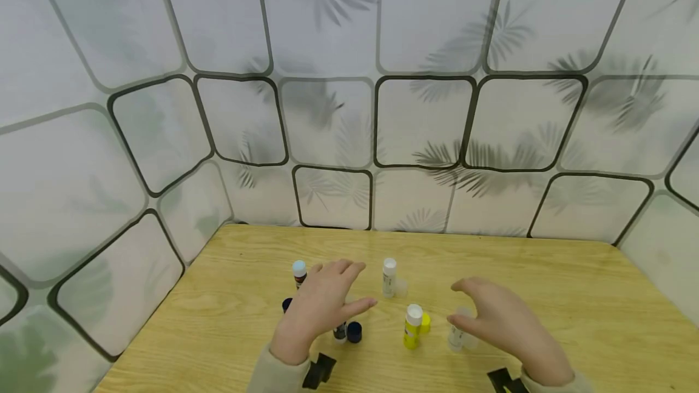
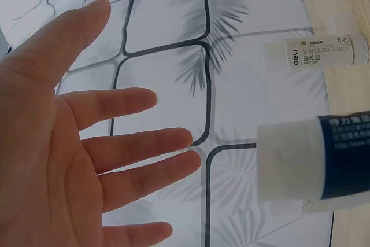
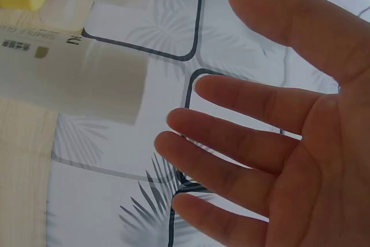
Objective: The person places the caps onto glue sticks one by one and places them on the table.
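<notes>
My left hand [image 1: 322, 305] hovers with fingers spread, its palm bare in the left wrist view. Beneath it stands a dark-blue glue stick [image 1: 340, 332] beside a dark cap [image 1: 354, 332]. Partly behind the hand are a glue stick with a pale blue top [image 1: 299, 268] and another dark cap [image 1: 287, 304]. My right hand [image 1: 499, 317] hovers, fingers extended and holding nothing, near a translucent white glue stick [image 1: 455, 338]. Between the hands, a yellow glue stick [image 1: 412, 331] stands by a yellow cap [image 1: 425, 322]; farther back is a white glue stick [image 1: 389, 279].
Everything stands on a wooden table [image 1: 590, 296]. A clear cap [image 1: 401, 287] sits beside the rear white glue stick, and another clear cap [image 1: 470, 340] is by the right one. A patterned curtain [image 1: 333, 123] encloses the table's back and sides.
</notes>
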`<state>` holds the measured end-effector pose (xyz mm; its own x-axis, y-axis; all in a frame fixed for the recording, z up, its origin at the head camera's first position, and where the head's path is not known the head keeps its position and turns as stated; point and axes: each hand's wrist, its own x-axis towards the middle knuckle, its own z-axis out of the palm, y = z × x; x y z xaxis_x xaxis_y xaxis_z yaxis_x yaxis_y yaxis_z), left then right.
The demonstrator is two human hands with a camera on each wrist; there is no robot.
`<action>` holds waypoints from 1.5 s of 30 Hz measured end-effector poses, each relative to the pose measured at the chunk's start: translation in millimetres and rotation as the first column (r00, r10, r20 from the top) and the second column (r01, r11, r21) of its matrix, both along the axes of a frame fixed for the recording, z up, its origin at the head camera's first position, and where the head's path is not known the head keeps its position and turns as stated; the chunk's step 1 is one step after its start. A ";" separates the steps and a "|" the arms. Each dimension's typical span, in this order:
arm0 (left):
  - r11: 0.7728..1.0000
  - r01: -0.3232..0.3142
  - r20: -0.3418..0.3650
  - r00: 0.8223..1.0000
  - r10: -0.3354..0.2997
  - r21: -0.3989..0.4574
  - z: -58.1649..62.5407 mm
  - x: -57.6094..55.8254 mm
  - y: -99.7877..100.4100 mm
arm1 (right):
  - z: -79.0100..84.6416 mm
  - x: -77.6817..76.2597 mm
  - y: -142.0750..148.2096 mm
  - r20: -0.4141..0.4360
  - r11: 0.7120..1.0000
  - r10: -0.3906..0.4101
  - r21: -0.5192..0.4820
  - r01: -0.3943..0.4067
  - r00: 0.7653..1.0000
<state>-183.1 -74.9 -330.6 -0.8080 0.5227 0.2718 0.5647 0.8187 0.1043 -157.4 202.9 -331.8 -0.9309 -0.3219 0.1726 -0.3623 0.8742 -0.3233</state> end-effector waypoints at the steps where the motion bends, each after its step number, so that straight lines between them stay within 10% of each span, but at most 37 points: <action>1: 1.000 -0.001 0.002 1.000 0.001 -0.001 0.0 -0.2 0.1 | -1.0 -0.8 0.2 0.015 1.000 0.001 -0.001 -0.001 1.000; 14: 1.000 -0.008 0.035 0.999 0.008 -0.003 -0.6 -0.8 1.7 | -9.5 -9.5 0.3 0.160 1.000 -0.004 -0.026 0.009 0.987; 45: 1.000 0.006 0.016 1.000 -0.005 -0.030 -3.1 -2.1 4.9 | -15.8 -15.5 5.3 0.152 0.991 0.130 -0.016 -0.129 0.980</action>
